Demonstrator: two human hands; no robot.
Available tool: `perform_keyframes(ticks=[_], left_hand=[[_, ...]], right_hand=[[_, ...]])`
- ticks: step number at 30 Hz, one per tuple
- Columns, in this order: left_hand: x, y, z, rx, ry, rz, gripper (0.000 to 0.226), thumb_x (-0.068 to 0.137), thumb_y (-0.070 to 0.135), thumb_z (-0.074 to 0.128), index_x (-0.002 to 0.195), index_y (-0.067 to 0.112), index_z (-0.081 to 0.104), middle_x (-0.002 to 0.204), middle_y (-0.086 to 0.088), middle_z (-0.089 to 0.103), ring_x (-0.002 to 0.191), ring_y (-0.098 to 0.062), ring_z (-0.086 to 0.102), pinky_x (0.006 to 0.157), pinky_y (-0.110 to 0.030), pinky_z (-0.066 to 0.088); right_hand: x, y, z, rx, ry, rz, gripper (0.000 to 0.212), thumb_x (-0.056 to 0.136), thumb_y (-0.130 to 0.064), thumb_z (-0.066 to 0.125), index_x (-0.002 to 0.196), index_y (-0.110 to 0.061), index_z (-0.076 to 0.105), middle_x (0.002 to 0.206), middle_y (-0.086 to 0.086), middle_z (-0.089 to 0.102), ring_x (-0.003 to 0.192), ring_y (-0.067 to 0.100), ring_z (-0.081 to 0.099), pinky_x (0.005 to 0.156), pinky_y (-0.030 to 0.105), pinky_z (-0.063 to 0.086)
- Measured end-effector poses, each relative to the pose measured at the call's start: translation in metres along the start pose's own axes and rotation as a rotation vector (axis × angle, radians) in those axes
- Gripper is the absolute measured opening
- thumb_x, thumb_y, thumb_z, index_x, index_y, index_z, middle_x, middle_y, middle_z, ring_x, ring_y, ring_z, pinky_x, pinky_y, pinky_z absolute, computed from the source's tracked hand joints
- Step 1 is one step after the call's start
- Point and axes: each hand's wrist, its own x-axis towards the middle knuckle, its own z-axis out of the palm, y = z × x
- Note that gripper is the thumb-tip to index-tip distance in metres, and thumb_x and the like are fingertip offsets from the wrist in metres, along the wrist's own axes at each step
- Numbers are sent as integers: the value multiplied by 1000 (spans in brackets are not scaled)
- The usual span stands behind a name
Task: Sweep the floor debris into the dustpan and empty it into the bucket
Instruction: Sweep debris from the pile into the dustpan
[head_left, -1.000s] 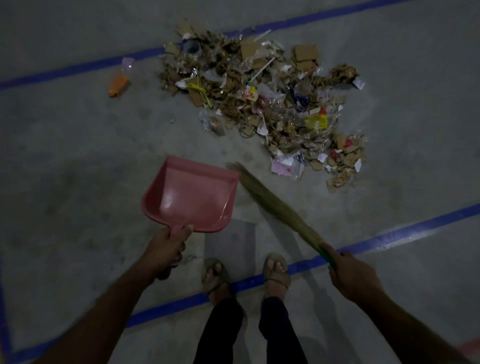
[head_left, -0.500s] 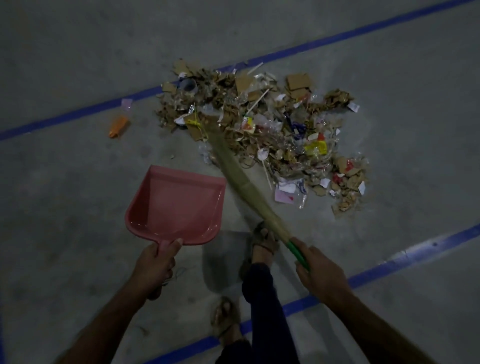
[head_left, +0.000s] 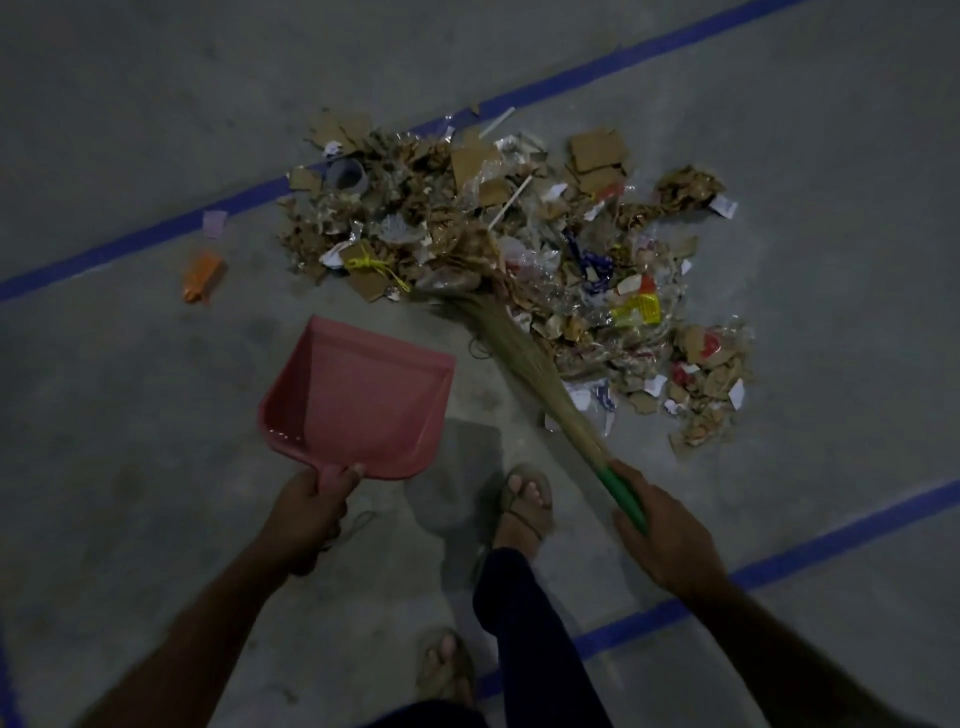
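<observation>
Though labels blur, broom (head_left: 524, 364) amid debris (head_left: 519, 249)

Head-worn view, steeply downward (wide-angle), floor (head_left: 156, 130) close below

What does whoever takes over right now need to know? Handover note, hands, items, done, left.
Left hand: grips the handle of the pink dustpan, which is empty, mouth facing the pile.
Right hand: grips the green handle of the grass broom; bristle tips are in the near-left part of the debris pile.
Pile of cardboard scraps, wrappers and plastic lies across the blue floor line. A stray orange piece sits left of it.
Done: nothing in the pan.
Left: sweep pile and strays in, then empty. Bucket is not in view.
</observation>
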Motion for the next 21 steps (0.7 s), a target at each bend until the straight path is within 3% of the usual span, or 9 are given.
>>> perform_keyframes(ticks=[4, 9, 15, 17, 21], left_hand=[[23, 23, 8, 11, -38, -25, 32, 97, 30, 65, 80, 15, 43, 52, 1, 32, 35, -9, 26, 40, -15, 22], [60, 47, 4, 84, -70, -20, 34, 97, 35, 65, 76, 18, 45, 50, 3, 38, 35, -11, 32, 43, -17, 25], [100, 63, -5, 179, -113, -16, 34, 97, 35, 65, 77, 13, 49, 55, -3, 41, 37, -13, 36, 44, -20, 29], [114, 66, -8, 225, -139, -16, 30, 98, 31, 65, 80, 12, 50, 58, -4, 38, 36, -11, 33, 39, -18, 28], [161, 71, -13, 358, -164, -29, 30, 98, 32, 64, 79, 12, 50, 59, -4, 40, 37, -10, 31, 37, -18, 27]], right_hand=[[-41, 10, -32, 50, -32, -3, 69, 94, -40, 61, 143, -66, 19, 125, -12, 58, 101, 5, 58, 86, 26, 49], [-56, -1, -41, 66, 26, -22, 76, 90, -26, 70, 147, -55, 29, 121, -13, 58, 93, 3, 60, 76, 21, 48], [-20, -43, -25, -70, 114, 87, 77, 94, -31, 62, 151, -55, 15, 98, -7, 49, 68, 10, 55, 55, 35, 54], [5, -56, -21, -134, 190, 109, 78, 90, -24, 67, 153, -44, 26, 90, -3, 46, 58, 16, 50, 45, 37, 50], [70, -76, -30, -148, 293, 174, 70, 96, -26, 57, 154, -44, 22, 89, -1, 41, 59, 16, 46, 49, 34, 48]])
